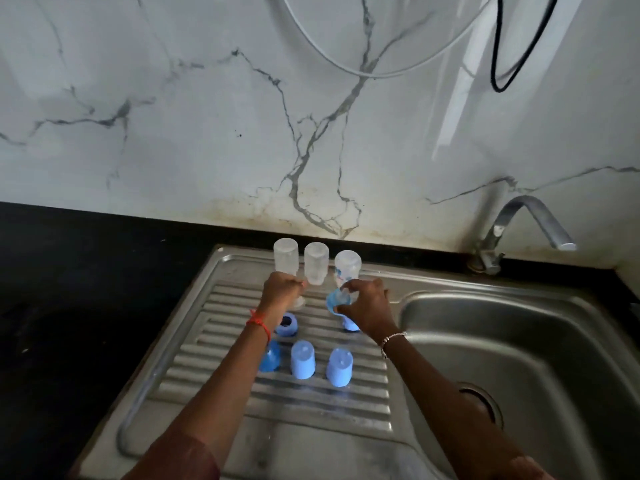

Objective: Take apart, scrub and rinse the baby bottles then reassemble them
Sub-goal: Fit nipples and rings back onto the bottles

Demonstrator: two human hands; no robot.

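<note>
Ribbed stainless-steel drainboard [311,407], clear plastic bottles [316,263], glossy marble wall [207,116]

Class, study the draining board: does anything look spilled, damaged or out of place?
Nothing among the bottle parts stands out: three clear bottles are upside down in a row, with blue caps lined up in front. The only blemish is brownish staining at the foot of the wall.

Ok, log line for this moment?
left hand: grips left bottle | right hand: holds blue ring | caps: standing on drainboard
</note>
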